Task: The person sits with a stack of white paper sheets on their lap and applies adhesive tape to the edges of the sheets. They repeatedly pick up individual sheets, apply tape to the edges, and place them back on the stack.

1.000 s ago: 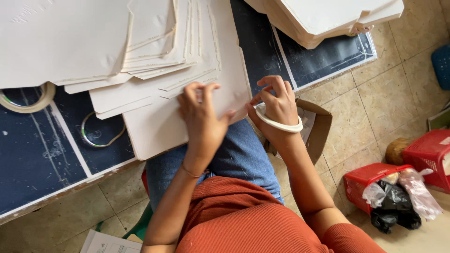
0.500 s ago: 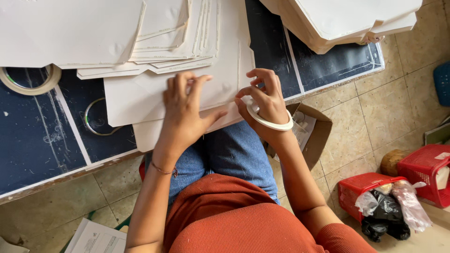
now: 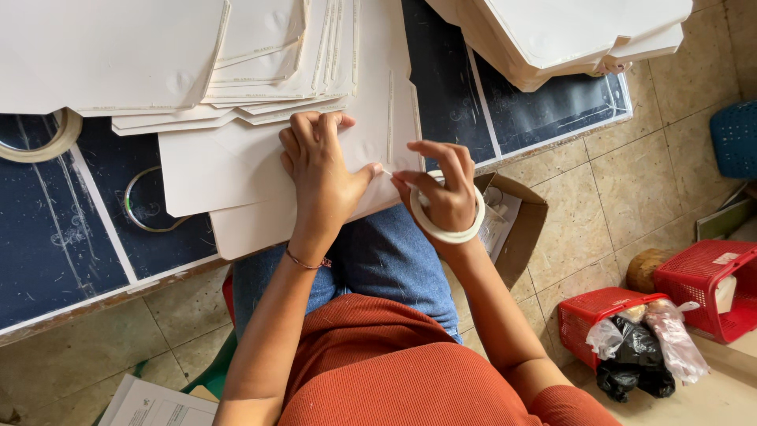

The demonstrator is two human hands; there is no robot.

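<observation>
Cream card sheet (image 3: 236,170) flat on the dark table (image 3: 47,237), near edge overhanging the lap. Left hand (image 3: 319,170) pressed on it, palm down, fingers (image 3: 303,130) curled close together at a fold, thumb spread toward the right. Right hand (image 3: 441,185) just beside, at the sheet's right corner, thumb and forefinger pinched shut on something thin and pale at the card's edge; cannot tell exactly what. Tape roll (image 3: 448,221) ringed round the right hand like a bangle.

Behind the sheet, a fanned stack (image 3: 268,55) of the same cream cards, edges stepped. Second pile (image 3: 568,31) at the table's far right, hanging past the corner. Another tape roll (image 3: 35,146) at the left edge; thin wire ring (image 3: 146,201) lying near the sheet.

Below the table's right corner, open brown carton (image 3: 524,229) on the tiled floor (image 3: 615,181). Further right, two red baskets (image 3: 702,276), black and clear bags (image 3: 646,351) in the nearer one. White label on the far basket's rim. Bare tile between carton and baskets. Printed paper (image 3: 150,406) at bottom left.
</observation>
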